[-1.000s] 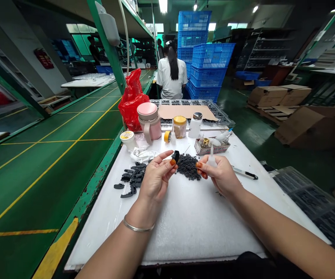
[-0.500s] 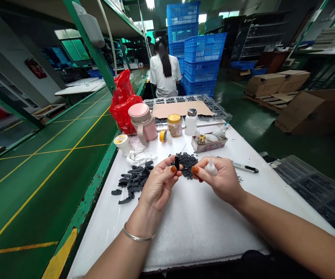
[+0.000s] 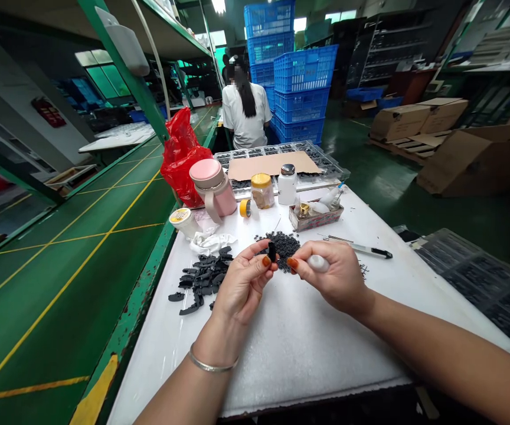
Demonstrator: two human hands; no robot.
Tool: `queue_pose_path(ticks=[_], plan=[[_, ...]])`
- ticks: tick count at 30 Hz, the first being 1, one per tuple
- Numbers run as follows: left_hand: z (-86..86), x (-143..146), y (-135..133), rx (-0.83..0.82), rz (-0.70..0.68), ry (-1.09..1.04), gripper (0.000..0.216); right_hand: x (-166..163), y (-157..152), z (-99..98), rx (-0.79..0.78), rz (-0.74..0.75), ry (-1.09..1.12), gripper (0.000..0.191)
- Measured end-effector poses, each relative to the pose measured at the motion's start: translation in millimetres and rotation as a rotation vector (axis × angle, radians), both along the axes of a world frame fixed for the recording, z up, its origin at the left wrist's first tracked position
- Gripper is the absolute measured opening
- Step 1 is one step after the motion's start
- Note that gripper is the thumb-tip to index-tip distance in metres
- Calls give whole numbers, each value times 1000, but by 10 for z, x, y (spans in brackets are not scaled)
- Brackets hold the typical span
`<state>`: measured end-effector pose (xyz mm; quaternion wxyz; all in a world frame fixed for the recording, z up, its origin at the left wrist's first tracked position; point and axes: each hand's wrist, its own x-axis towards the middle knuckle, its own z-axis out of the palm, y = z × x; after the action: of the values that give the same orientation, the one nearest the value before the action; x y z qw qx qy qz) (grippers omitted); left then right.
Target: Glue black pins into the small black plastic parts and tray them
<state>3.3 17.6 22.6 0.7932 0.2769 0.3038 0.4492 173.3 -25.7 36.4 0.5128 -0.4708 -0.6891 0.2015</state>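
Left hand point(image 3: 242, 286) pinching a small black part point(image 3: 272, 252), right hand point(image 3: 337, 277) pinching a white squeeze bottle point(image 3: 318, 263)

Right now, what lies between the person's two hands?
In the head view, a black part pinched by the left hand, and dark granules behind it.

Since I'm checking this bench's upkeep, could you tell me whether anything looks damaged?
The green edge of the workbench, left of the person's left hand, looks damaged: its paint is chipped, with rust-coloured patches along it.
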Motion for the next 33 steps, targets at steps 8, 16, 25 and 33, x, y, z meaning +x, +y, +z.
queue_pose_path(ticks=[8, 16, 25, 33], plan=[[-10, 30, -2, 14, 12, 17, 51, -12, 17, -28, 54, -34, -73, 15], [-45, 38, -21, 67, 26, 72, 47, -9, 36, -75, 175, -54, -182, 9], [-24, 12, -12, 287, 58, 225, 46, -6, 50, -74, 62, -10, -145, 15], [-19, 7, -26, 393, 68, 288, 47, -66, 46, -63, -185, 59, 30, 24]])
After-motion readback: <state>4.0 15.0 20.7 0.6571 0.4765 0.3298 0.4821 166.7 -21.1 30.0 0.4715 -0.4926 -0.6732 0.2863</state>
